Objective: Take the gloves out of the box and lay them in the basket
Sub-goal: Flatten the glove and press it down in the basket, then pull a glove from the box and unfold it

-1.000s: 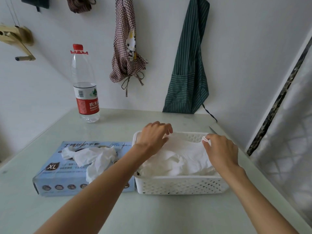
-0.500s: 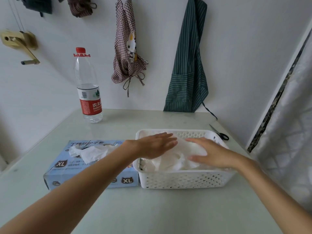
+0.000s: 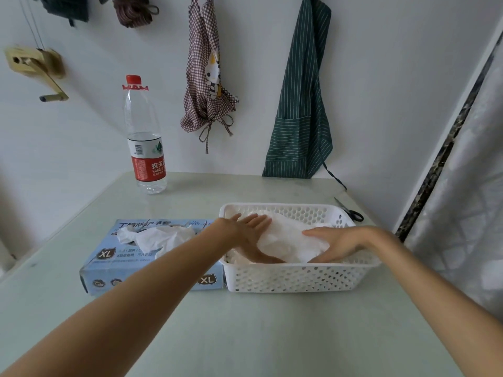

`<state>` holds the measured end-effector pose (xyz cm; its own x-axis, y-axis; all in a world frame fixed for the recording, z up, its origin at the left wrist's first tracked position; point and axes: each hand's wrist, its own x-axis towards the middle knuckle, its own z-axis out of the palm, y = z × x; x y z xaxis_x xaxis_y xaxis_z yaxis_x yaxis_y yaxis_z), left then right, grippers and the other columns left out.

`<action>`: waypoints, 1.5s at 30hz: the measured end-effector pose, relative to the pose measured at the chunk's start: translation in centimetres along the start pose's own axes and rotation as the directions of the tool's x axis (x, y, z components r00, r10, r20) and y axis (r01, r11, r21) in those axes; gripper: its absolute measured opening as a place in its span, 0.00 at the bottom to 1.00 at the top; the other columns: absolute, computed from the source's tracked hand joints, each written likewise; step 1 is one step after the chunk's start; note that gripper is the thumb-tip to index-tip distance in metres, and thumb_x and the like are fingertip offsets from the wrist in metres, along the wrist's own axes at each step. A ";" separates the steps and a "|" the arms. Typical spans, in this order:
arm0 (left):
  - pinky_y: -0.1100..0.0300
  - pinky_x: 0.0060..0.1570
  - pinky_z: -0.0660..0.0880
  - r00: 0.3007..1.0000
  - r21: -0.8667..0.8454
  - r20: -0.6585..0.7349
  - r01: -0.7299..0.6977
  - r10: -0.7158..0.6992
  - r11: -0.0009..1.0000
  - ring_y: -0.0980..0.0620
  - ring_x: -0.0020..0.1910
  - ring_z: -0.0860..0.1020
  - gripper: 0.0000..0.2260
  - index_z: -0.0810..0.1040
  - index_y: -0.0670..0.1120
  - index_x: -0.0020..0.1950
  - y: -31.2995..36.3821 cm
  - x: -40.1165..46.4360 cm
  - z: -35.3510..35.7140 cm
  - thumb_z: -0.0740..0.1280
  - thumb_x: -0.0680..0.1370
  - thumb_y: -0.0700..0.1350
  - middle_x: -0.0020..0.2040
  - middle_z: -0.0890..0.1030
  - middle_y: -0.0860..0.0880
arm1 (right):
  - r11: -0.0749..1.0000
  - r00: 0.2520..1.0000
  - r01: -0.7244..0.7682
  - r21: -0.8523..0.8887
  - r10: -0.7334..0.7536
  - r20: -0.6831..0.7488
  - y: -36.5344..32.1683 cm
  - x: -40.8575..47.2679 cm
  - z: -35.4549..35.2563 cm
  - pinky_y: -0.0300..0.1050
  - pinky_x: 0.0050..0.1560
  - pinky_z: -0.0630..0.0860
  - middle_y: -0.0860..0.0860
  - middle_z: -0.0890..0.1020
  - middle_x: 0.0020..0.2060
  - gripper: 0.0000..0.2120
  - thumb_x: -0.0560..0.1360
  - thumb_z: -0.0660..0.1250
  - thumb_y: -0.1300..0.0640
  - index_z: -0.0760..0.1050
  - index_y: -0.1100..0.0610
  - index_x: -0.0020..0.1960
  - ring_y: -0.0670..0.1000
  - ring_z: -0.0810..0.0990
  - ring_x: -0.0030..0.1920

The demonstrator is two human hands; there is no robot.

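A white perforated basket (image 3: 294,278) stands on the table, right of centre, with white gloves (image 3: 288,238) piled inside. My left hand (image 3: 245,232) lies flat on the left side of the pile, fingers spread. My right hand (image 3: 337,242) rests flat on the right side of the pile, holding nothing. To the left, touching the basket, lies a light blue glove box (image 3: 109,259) marked XL. A crumpled white glove (image 3: 155,236) sticks out of its top opening.
A water bottle (image 3: 145,142) with a red cap stands at the back left. Scissors (image 3: 351,212) lie behind the basket near the right wall. Two aprons (image 3: 302,104) hang on the back wall. A curtain (image 3: 462,213) hangs along the table's right edge.
Both hands let go of the glove they were pinching at the basket's far side and now lie flat on the pile. The camera view shifted slightly right.
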<state>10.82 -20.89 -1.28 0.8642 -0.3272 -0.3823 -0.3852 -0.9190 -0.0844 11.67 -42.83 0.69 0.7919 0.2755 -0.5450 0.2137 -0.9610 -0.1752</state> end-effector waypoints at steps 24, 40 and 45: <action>0.54 0.68 0.67 0.949 -0.615 -0.214 0.055 -0.233 0.787 0.50 0.70 0.67 0.19 0.65 0.54 0.72 -14.6 -12.1 3.9 0.59 0.82 0.45 0.73 0.66 0.53 | 0.871 0.668 0.488 0.053 -0.334 -0.665 -15.3 -0.3 3.8 0.41 0.64 0.64 0.41 0.74 0.63 0.16 0.77 0.65 0.55 0.74 0.45 0.63 0.43 0.67 0.67; 0.59 0.66 0.64 0.862 -0.603 -0.454 -0.111 -0.225 0.790 0.60 0.65 0.67 0.25 0.68 0.58 0.69 -15.6 -11.3 4.3 0.71 0.74 0.51 0.66 0.70 0.60 | 0.661 0.595 0.631 0.407 -0.075 -0.800 -20.1 4.8 4.8 0.40 0.42 0.78 0.43 0.83 0.35 0.06 0.73 0.71 0.49 0.83 0.50 0.41 0.42 0.80 0.36; 0.68 0.54 0.74 0.777 -0.559 -0.606 -0.264 -0.170 0.786 0.64 0.53 0.77 0.20 0.77 0.54 0.60 -14.0 -10.8 3.8 0.75 0.69 0.52 0.56 0.79 0.60 | 0.413 0.694 0.675 0.611 -0.075 -0.716 -20.5 4.3 4.5 0.34 0.39 0.76 0.50 0.85 0.35 0.05 0.72 0.73 0.54 0.84 0.55 0.44 0.43 0.80 0.32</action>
<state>5.64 -3.65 0.56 0.9332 -0.2313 0.2750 -0.3499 -0.7587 0.5495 8.12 -21.82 -1.73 0.9430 0.2474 0.2226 0.2740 -0.1975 -0.9412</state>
